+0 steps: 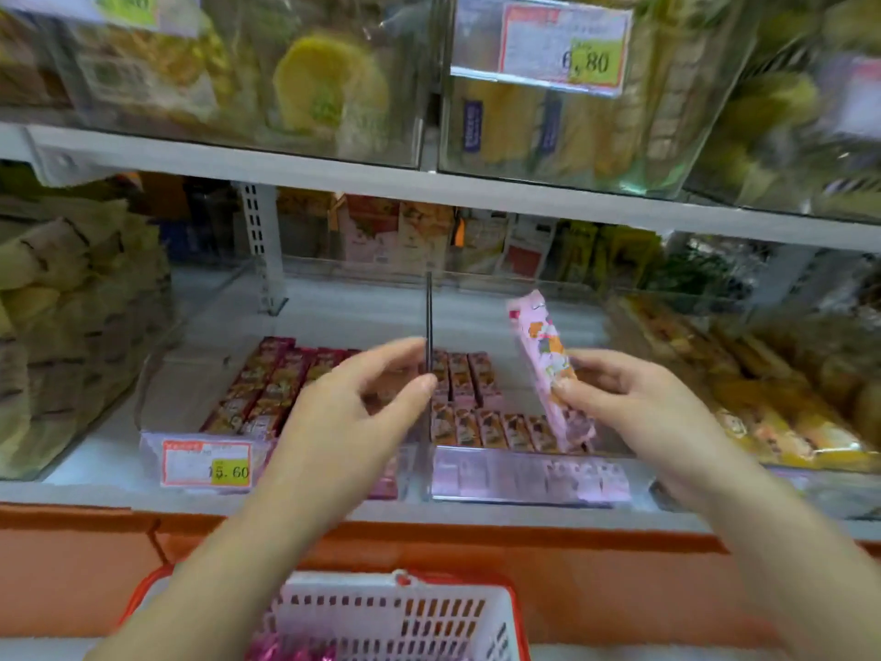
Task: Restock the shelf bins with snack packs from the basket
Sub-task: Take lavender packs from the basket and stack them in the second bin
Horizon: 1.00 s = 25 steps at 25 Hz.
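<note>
My right hand grips a long pink snack pack near its lower half, holding it tilted above the right clear shelf bin. That bin holds rows of small brown and pink packs. My left hand hovers with relaxed fingers at the dark divider between the two bins and holds nothing. The left bin holds red packs. The white basket with a red rim sits below, with shiny pink packs inside.
A price tag reading 15.60 hangs on the left bin's front. Bins of yellow snacks stand at the left and right. The upper shelf carries more clear bins and a 6.80 tag.
</note>
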Tool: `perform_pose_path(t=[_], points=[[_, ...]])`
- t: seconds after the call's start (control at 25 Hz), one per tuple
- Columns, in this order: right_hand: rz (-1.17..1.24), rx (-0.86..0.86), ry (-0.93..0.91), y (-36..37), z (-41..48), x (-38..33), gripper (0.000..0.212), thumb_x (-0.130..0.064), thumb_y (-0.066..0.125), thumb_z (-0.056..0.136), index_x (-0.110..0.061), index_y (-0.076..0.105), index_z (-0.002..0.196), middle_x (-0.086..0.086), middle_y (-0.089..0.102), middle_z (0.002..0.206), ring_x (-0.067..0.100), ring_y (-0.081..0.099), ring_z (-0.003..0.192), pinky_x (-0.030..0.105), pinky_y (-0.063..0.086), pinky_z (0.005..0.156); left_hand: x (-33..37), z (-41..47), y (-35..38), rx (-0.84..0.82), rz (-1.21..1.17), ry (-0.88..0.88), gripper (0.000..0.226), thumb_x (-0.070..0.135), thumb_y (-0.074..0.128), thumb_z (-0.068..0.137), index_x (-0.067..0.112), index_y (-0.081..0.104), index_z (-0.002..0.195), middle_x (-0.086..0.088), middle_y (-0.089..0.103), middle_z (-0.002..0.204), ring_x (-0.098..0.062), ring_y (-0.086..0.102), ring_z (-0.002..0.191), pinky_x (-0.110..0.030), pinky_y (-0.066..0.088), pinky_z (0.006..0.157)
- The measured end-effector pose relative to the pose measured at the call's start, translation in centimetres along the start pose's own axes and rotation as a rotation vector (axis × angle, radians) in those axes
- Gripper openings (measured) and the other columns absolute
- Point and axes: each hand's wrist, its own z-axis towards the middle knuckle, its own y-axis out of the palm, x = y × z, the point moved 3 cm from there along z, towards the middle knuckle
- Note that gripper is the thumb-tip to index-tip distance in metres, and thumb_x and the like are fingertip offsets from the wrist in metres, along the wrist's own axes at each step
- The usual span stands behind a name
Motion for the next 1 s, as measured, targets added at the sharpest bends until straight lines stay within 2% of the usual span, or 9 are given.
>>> perform_pose_path(t=[0.08,0.16,0.24,0.36,0.52,0.56,0.68,0.84,1.0], points=[[-0.164,0.099,0.065,-0.9,5.3,0.7,0.018,-0.016,0.07,0.085,-0.019,0.065,0.102,-0.005,0.068,0.096,0.009,0.064,0.079,0.022,0.049,0.07,-1.2,3.4,1.0,-0.054,0.255,0.018,0.053,0.044,0.055,0.09,0.031,0.045,0.14,0.013,0.056,0.134,-0.002,0.053,0.12,-0.025,0.042,0.103],[-0.32,0.088,0.17,-0.5,10.2,3.0,0.018,-0.018,0.069,0.086,-0.012,0.067,0.103,0.001,0.067,0.099,0.019,0.065,0.084,0.03,0.052,0.076,-2.9,5.3,2.7,-0.158,0.407,0.003,0.061,0.049,0.046,0.094,0.031,0.027,0.149,0.006,0.045,0.146,-0.012,0.045,0.131,-0.025,0.037,0.103],[-0.395,0.028,0.288,0.7,13.9,5.9,0.019,-0.023,0.068,0.086,-0.005,0.07,0.09,0.01,0.072,0.091,0.025,0.068,0.078,0.035,0.056,0.073,-4.5,5.7,3.9,-0.231,0.361,-0.007,0.059,0.05,0.039,0.096,0.036,0.019,0.15,0.006,0.045,0.146,-0.012,0.043,0.132,-0.023,0.038,0.098],[-0.475,0.01,0.425,2.3,16.4,8.9,0.028,-0.028,0.069,0.086,-0.006,0.061,0.071,0.006,0.063,0.066,0.016,0.06,0.057,0.025,0.047,0.052,-5.9,5.7,4.3,-0.226,0.271,-0.005,0.059,0.056,0.034,0.094,0.044,0.017,0.149,0.015,0.041,0.147,-0.004,0.04,0.132,-0.019,0.036,0.095],[-0.411,-0.029,0.514,3.8,16.3,10.5,0.029,-0.026,0.071,0.085,-0.003,0.057,0.073,0.007,0.061,0.071,0.018,0.059,0.06,0.017,0.048,0.05,-6.3,5.9,4.3,-0.226,0.284,-0.008,0.061,0.061,0.032,0.091,0.049,0.013,0.147,0.019,0.037,0.149,-0.003,0.039,0.132,-0.02,0.037,0.095],[-0.364,-0.047,0.529,4.0,16.3,10.6,0.028,-0.024,0.072,0.084,-0.001,0.059,0.077,0.009,0.064,0.075,0.02,0.062,0.064,0.017,0.053,0.053,-6.3,5.9,4.3,-0.225,0.276,-0.004,0.06,0.061,0.033,0.091,0.05,0.013,0.147,0.02,0.036,0.149,-0.003,0.039,0.132,-0.02,0.037,0.095],[-0.293,-0.118,0.505,3.9,16.2,10.8,0.039,-0.027,0.078,0.078,-0.002,0.067,0.106,0.01,0.07,0.1,0.026,0.068,0.09,0.039,0.058,0.085,-6.3,5.9,4.3,-0.225,0.264,-0.014,0.06,0.061,0.033,0.09,0.05,0.014,0.146,0.021,0.037,0.148,-0.003,0.04,0.132,-0.02,0.037,0.094],[-0.442,-0.233,0.408,4.2,15.6,10.7,0.065,-0.035,0.081,0.072,-0.021,0.056,0.13,0.002,0.061,0.122,0.02,0.058,0.107,0.026,0.046,0.083,-6.4,5.8,4.3,-0.234,0.237,-0.02,0.06,0.061,0.034,0.09,0.05,0.014,0.146,0.02,0.037,0.148,-0.004,0.04,0.133,-0.023,0.039,0.098],[-0.558,-0.222,0.282,5.2,15.8,10.7,0.07,-0.042,0.078,0.074,-0.015,0.053,0.133,0.003,0.054,0.135,0.021,0.052,0.119,0.024,0.038,0.088,-6.4,5.8,4.3,-0.23,0.245,-0.021,0.06,0.062,0.034,0.09,0.051,0.014,0.146,0.02,0.037,0.149,-0.004,0.041,0.133,-0.025,0.04,0.098]])
